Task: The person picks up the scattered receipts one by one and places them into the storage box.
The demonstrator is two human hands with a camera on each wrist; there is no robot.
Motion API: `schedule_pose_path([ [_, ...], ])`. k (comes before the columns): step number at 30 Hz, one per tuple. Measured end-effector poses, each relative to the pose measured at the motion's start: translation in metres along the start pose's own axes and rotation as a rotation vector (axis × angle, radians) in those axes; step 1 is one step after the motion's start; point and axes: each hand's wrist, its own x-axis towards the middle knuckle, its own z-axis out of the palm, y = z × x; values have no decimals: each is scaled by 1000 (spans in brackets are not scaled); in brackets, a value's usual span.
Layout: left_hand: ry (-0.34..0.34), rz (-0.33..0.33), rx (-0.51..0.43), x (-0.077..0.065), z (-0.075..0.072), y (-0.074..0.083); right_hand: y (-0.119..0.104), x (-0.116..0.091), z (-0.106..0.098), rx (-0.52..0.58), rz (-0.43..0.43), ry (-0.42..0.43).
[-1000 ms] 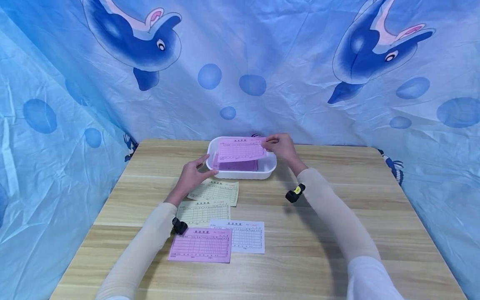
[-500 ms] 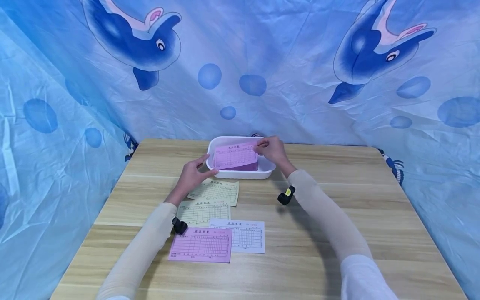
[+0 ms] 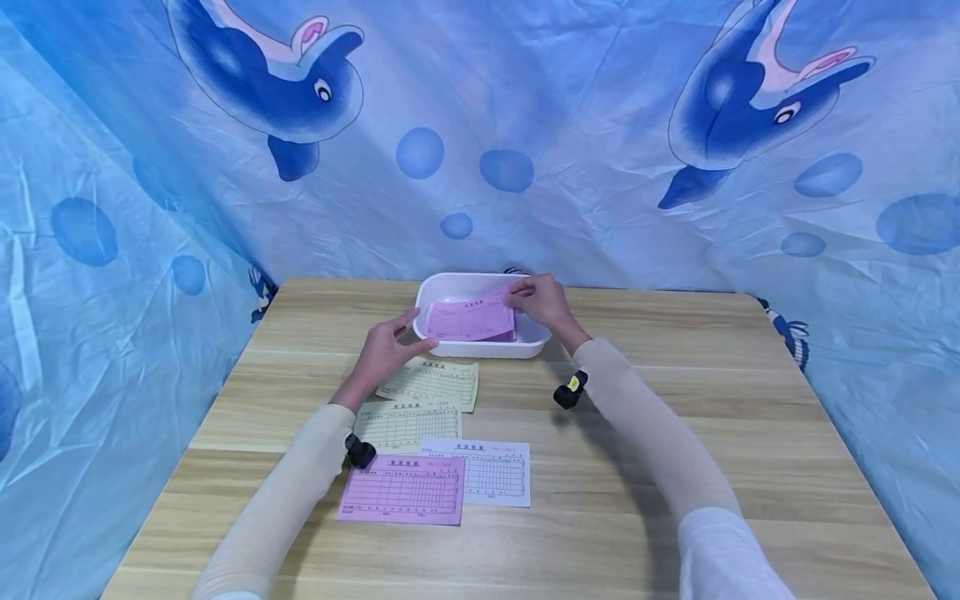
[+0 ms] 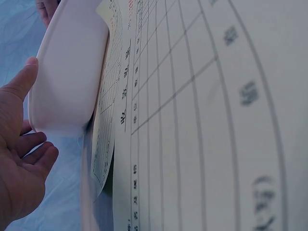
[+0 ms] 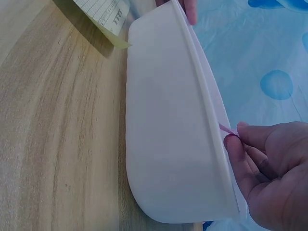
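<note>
A white plastic tub (image 3: 486,351) stands at the far side of the table. My left hand (image 3: 384,350) holds its left end, with the thumb at the front rim and the fingers round the side; the left wrist view shows the thumb (image 4: 25,77) against the rim. Between thumb and fingertips, my right hand (image 3: 542,302) pinches the right corner of a pink receipt slip (image 3: 468,320). That slip lies tilted inside the tub, its left part down on darker purple paper (image 3: 507,337). From the right wrist view, only the slip's edge (image 5: 226,128) shows over the rim.
In front of the tub lie two pale yellow receipt slips, one (image 3: 431,383) nearer the tub and one (image 3: 407,426) below it. A white slip (image 3: 497,475) is partly covered by another pink slip (image 3: 401,492). A blue dolphin-print curtain (image 3: 465,192) hangs behind the wooden table (image 3: 637,533).
My right hand has moved down and left, lowering the pink receipt slip from above the tub to inside it. My left hand has stayed on the tub.
</note>
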Motion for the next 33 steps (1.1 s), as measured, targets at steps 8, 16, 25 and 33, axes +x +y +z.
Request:
schedule_pose_path([
  [8,3,11,5,-1,1,1,-1,-4,-12,-12,-9,7],
  [16,2,-1,12,-1,2,-1,-14,-27,-33,-45,-144,33],
  [25,7,15,1,-1,2,-3,-34,-72,-49,-6,-238,28],
  [33,9,11,3,-1,3,-3,-33,-111,-37,5,-300,14],
])
